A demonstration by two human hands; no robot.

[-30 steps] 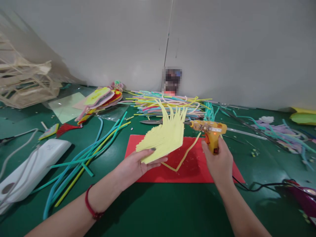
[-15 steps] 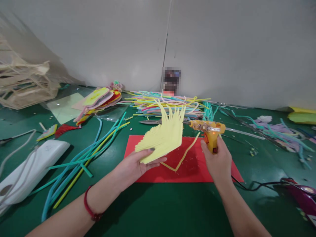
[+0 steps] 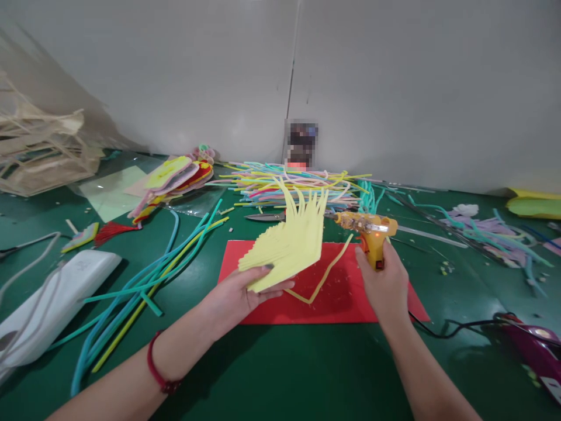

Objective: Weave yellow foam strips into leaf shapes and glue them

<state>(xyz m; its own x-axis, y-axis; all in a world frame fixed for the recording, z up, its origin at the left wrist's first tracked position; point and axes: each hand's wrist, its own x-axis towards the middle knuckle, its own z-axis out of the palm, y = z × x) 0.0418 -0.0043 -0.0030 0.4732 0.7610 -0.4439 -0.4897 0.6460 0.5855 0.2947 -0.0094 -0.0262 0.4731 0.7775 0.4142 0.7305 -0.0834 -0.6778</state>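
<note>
My left hand (image 3: 236, 297) pinches the lower corner of a pale yellow foam piece (image 3: 289, 241) cut into long fringes, holding it tilted up above a red sheet (image 3: 350, 298). My right hand (image 3: 384, 286) is wrapped round the handle of a yellow glue gun (image 3: 367, 227). Its nozzle points left, close to the right edge of the foam piece. A thin yellow strip (image 3: 326, 273) bent into a V lies on the red sheet between both hands.
A heap of coloured foam strips (image 3: 289, 182) and scissors (image 3: 263, 217) lie behind the sheet. Long teal and yellow strips (image 3: 149, 279) and a white device (image 3: 52, 301) are at left. A black cord (image 3: 456, 326) runs right toward a purple tool (image 3: 532, 342). Green tabletop (image 3: 280, 368).
The picture has shifted slightly left. Both hands keep their hold and their places over the red sheet.
</note>
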